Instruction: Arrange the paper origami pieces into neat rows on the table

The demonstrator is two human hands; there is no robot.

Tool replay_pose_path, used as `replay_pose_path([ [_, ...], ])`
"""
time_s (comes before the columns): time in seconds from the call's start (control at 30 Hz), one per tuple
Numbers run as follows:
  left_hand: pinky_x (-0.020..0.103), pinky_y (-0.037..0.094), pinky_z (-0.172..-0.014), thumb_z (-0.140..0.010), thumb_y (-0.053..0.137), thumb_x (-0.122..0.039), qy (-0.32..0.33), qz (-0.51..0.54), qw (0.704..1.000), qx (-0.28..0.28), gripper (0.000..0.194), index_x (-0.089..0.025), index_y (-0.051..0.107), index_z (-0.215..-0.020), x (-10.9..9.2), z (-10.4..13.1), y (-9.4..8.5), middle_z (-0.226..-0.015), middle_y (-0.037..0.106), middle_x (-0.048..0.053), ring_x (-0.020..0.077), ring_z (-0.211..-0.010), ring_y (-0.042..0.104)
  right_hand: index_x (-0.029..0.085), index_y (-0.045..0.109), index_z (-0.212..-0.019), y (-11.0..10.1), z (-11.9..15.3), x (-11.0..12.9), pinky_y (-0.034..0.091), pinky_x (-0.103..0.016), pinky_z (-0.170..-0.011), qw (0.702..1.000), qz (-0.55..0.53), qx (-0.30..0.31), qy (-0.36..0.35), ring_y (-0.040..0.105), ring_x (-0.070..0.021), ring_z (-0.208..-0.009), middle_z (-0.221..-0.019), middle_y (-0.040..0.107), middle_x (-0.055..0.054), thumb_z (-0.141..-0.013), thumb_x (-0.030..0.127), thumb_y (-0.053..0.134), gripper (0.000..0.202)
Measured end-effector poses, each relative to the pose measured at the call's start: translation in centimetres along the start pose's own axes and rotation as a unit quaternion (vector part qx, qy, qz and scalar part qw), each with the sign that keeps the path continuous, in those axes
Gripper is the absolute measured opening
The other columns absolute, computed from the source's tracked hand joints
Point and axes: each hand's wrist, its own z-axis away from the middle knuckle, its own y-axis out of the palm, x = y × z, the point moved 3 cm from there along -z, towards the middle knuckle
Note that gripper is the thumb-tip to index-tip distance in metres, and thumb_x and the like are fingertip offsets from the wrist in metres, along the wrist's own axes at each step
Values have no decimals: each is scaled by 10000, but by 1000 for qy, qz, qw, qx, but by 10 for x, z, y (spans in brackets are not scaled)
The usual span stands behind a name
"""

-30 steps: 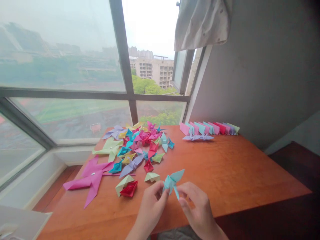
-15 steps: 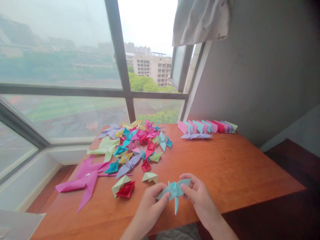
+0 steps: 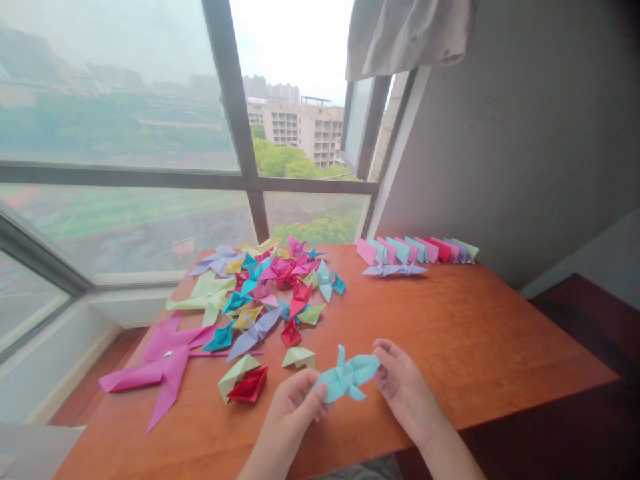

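A light blue origami crane [image 3: 347, 379] is held over the near part of the table, its wings spread wide. My left hand [image 3: 299, 408] pinches the left wing between thumb and fingers. At the opposite wing tip, my right hand [image 3: 404, 390] has its thumb and fingers closed on the paper edge. Just beyond my left hand stands a small pale green folded paper [image 3: 299, 357]. Farther left, a red paper boat [image 3: 249, 385] leans against another pale green folded piece [image 3: 237, 375].
A heap of coloured origami [image 3: 283, 277] covers the table's far left. A magenta pinwheel [image 3: 167, 367] lies at the left edge. A row of folded paper pieces [image 3: 413, 250] stands at the back right, behind lavender cranes [image 3: 393, 269]. The wooden table [image 3: 475, 340] ends near a window.
The crane has been tilted and its wings pulled flatter and wider, with its body more visible from above. My right hand has shifted slightly right, out to the wing tip.
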Motion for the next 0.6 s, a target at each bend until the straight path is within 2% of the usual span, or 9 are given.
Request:
replay_pose_path([
  [0.07,195,364,-544,-766,706,-569,3,4,999,-35,433,-148,620,-718,0,1,0,-593,578,-10,109,-565,489,205,655,-917,-5,-1,6,476,-212,-558,993,77,-45,-82,559,-115,-622,-757,619,1,-747,409,773,290],
  [0.17,197,378,-536,-760,701,-587,13,6,996,-82,445,-150,621,-734,0,1,0,-617,583,-3,118,-574,505,201,661,-918,-7,11,10,500,-247,-595,947,211,-97,-222,587,-155,-666,-760,634,-30,-835,442,665,255],
  [0.23,200,390,-535,-752,703,-594,17,1,995,-98,451,-150,626,-737,1,0,-1,-625,587,2,122,-577,512,214,667,-892,0,23,8,511,-269,-625,906,298,-53,-294,609,-174,-689,-770,649,-42,-876,403,605,199],
  [0.3,201,401,-540,-758,699,-591,22,-10,995,-92,447,-149,636,-744,2,-1,-1,-623,583,2,122,-577,510,235,669,-886,11,34,3,502,-276,-611,859,376,29,-346,608,-177,-665,-749,650,-33,-871,341,605,124],
  [0.37,203,412,-552,-778,687,-578,28,-27,997,-71,431,-149,649,-756,2,-1,0,-632,579,3,123,-589,510,252,662,-902,22,42,-2,488,-272,-596,817,430,77,-377,597,-170,-633,-724,643,-18,-847,282,632,69],
  [0.4,204,416,-561,-790,679,-568,32,-37,997,-59,420,-149,655,-763,3,-1,0,-643,580,5,126,-602,513,255,655,-901,26,43,-4,480,-267,-588,803,445,79,-387,589,-164,-618,-711,637,-12,-845,259,634,60],
  [0.6,209,410,-586,-843,632,-537,44,-76,996,-31,388,-153,654,-794,9,1,2,-677,576,9,133,-636,508,238,631,-828,32,33,1,455,-248,-594,780,482,34,-398,576,-150,-612,-695,629,-11,-881,217,579,78],
])
